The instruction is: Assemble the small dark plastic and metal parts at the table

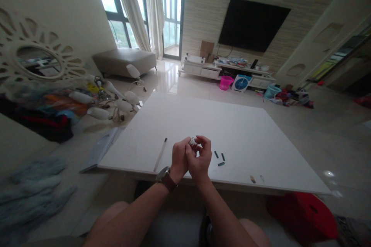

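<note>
My left hand [180, 156], with a watch [162, 174] at its wrist, is closed near the front edge of the white table [208, 119]. Pressed against it, my right hand [203, 158] has its fingers curled. Between the fingertips of both hands shows a small silvery piece [192, 141], too small to name. Left of the hands lies a thin pale stick with a dark tip [160, 154], perhaps a pen or brush. Several small dark green sticks [221, 164] lie just right of my right hand.
Two small flat bits [252, 179] lie near the table's front right edge. A red stool [307, 216] stands below that corner. A lamp with several white shades [121, 106] is beyond the left edge. A TV [253, 25] hangs on the far wall.
</note>
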Tool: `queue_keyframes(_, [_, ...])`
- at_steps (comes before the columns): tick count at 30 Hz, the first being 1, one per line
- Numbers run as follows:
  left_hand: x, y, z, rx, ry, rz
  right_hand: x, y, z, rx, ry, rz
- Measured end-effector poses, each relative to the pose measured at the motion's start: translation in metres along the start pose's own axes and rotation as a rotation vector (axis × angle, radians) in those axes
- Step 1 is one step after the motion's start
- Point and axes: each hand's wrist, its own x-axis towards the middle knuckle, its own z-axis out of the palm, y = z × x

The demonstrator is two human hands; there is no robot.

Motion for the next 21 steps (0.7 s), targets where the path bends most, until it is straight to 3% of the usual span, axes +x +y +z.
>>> queue_keyframes(21, [-0.0001, 0.0005, 0.0007, 0.044, -0.02, -0.056, 0.0012, -0.0033, -0.0016, 0.034, -0.032, 0.078])
